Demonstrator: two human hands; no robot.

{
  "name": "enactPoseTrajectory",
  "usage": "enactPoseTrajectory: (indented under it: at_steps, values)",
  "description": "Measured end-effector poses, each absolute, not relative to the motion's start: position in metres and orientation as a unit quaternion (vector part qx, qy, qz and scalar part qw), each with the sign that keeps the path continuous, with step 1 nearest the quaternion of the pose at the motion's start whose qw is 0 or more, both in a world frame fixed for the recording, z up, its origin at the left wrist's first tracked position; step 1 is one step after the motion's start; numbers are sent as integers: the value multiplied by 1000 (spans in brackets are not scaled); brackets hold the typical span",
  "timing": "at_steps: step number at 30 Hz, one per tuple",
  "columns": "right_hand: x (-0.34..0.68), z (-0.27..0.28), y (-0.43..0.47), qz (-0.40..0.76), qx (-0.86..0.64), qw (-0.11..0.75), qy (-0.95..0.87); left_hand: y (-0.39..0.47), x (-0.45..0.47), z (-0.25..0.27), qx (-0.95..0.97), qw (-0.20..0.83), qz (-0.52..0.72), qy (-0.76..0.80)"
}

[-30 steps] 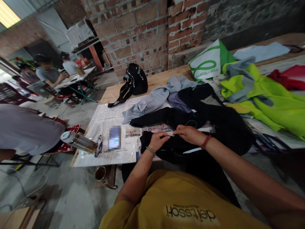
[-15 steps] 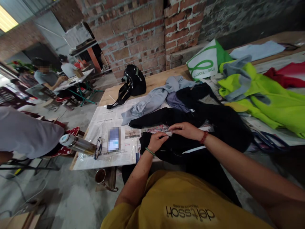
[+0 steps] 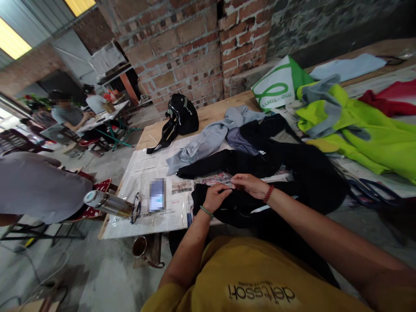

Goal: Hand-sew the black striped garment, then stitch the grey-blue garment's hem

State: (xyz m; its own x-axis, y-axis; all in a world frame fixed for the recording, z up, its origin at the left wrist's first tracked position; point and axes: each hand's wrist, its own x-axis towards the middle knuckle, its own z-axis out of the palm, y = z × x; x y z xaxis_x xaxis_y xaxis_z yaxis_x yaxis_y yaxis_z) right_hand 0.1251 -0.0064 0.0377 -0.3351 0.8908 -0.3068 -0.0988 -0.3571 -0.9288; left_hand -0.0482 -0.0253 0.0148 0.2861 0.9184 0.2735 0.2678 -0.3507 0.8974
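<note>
Over the near table edge lies a black garment point(image 3: 240, 212), with a white strip point(image 3: 261, 208) on it. My left hand point(image 3: 215, 197), a green bracelet at its wrist, is closed and pinches the garment's fabric near its left end. Just to its right, my right hand point(image 3: 251, 185), with a red beaded bracelet, is closed in a pinch. What its fingertips hold is too small to make out. The fingertips of both hands nearly meet above the cloth. Beyond them lie a black sleeve point(image 3: 208, 165) and a grey garment point(image 3: 208, 136).
On the newspaper-covered table point(image 3: 133, 167) are a phone point(image 3: 157, 195), glasses point(image 3: 136, 208), a steel flask point(image 3: 107, 203) and a black bag point(image 3: 182, 113). Yellow-green clothing point(image 3: 364, 125) and blue-handled scissors point(image 3: 373, 190) lie right. A mug point(image 3: 140, 247) stands below the edge. A person point(image 3: 42, 186) sits left.
My right hand has moved slightly left and down, closer to my left hand. A small whitish piece seen at the fingertips earlier is now mostly hidden. The whole view has shifted a little.
</note>
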Motion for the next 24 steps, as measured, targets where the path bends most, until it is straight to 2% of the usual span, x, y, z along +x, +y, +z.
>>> enactPoseTrajectory:
  at_steps: [5,9,24]
  values:
    - [123,26,-8,631,-468,396,-474,-26,-46,15,721,358,421,418]
    - [121,20,-6,570,-501,377,-531,-27,-44,16,735,327,421,419]
    - [121,24,4,611,-473,327,-544,-32,-38,12,764,254,437,401]
